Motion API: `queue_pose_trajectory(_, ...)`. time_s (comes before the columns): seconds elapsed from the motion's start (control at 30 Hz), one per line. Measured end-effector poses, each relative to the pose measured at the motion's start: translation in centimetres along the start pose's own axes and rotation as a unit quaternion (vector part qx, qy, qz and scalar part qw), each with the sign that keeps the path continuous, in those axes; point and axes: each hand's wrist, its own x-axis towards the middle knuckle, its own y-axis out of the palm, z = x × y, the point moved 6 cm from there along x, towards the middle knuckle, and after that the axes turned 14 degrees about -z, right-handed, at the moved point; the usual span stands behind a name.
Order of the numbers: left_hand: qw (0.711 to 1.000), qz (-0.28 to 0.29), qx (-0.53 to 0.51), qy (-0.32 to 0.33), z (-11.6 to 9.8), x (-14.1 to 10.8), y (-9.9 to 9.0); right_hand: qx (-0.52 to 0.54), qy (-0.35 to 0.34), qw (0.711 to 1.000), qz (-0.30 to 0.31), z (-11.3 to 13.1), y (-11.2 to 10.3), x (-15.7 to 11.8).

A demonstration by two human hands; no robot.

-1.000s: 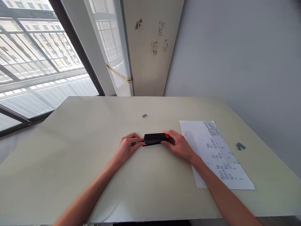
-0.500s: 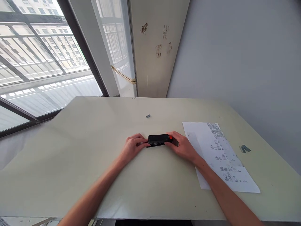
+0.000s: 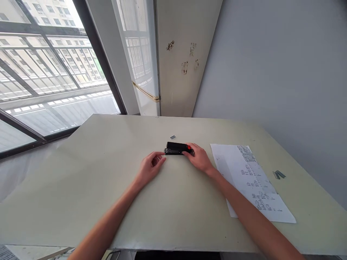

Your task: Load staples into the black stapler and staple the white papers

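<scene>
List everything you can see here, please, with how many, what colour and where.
Stapler: one, black with red, at the hands
Staple strips: count unclear, grey, beyond the stapler
More staple strips: count unclear, grey, right of the paper
Printed paper: at least one sheet, white, on the right
Table: one, pale cream, underneath
Tall cabinet: one, off-white, past the far edge
Handle: one, yellowish, on the cabinet
Wall: one, grey-blue, right
Window frame: one, dark, left
Railing: one, greyish, outside
Building: at least one, whitish, outside
Left hand: one, bare, by the stapler's left end
Right hand: one, bare, holding the stapler's right end
</scene>
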Motion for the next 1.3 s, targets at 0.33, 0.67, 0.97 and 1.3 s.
queue_pose_trajectory(0.33, 1.0, -0.002, 0.002, -0.011, 0.4, 0.0, -0.1, 0.041, 0.033, 0.999, -0.001, 2.6, 3.5, 2.3)
queue_pose_trajectory(0.67, 0.996, 0.06, 0.051, 0.044, 0.2, 1.4, 1.6, -0.104, 0.116, 0.978, -0.136, -6.7, -16.8, -9.9)
queue_pose_trajectory(0.97, 0.992, 0.055, 0.083, 0.083, -0.8, 0.2, 2.3, -0.237, 0.107, 0.963, -0.072, -10.7, -19.7, -19.3)
queue_pose_trajectory(1.3, 0.99, 0.059, 0.084, 0.1, -1.5, 0.5, 2.4, -0.249, 0.065, 0.964, -0.071, -11.4, -18.3, -21.3)
